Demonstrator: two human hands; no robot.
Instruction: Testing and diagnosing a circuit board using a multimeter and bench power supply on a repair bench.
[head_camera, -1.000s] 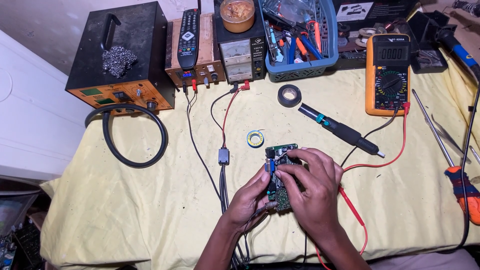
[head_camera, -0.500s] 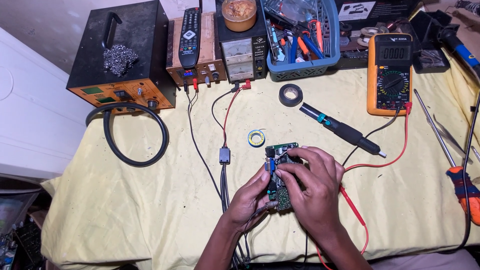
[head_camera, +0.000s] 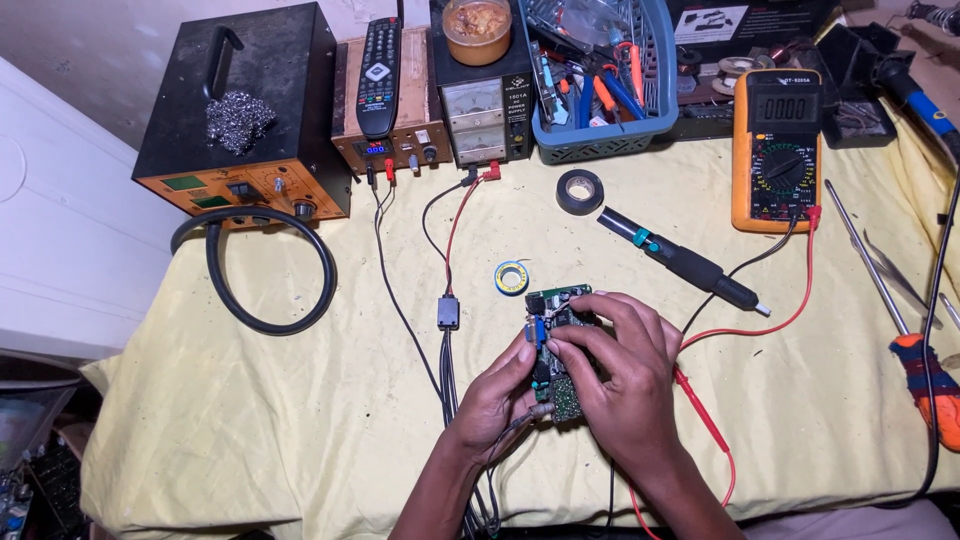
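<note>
**Two hands close on a green circuit board**

Both hands hold one small green circuit board (head_camera: 560, 345) over the yellow cloth (head_camera: 300, 420), just below the little yellow-and-blue solder spool (head_camera: 511, 277). The board's long axis runs away from the person, tipped slightly so its far end points up toward the spool and the black tape roll (head_camera: 580, 191) beyond it; its near end points back toward the wrists. The left hand (head_camera: 495, 400) is curled beneath and against the board's left edge, thumb pressed near a blue part there. The right hand (head_camera: 625, 375) lies over the board's right side, fingers bent and closed across the top face, hiding most of it. Right of the spool, a black soldering iron (head_camera: 685, 262) lies slanted on the cloth. Farther right of the spool stands an orange multimeter (head_camera: 777, 150), its red lead (head_camera: 700, 410) trailing past the right hand.
</note>
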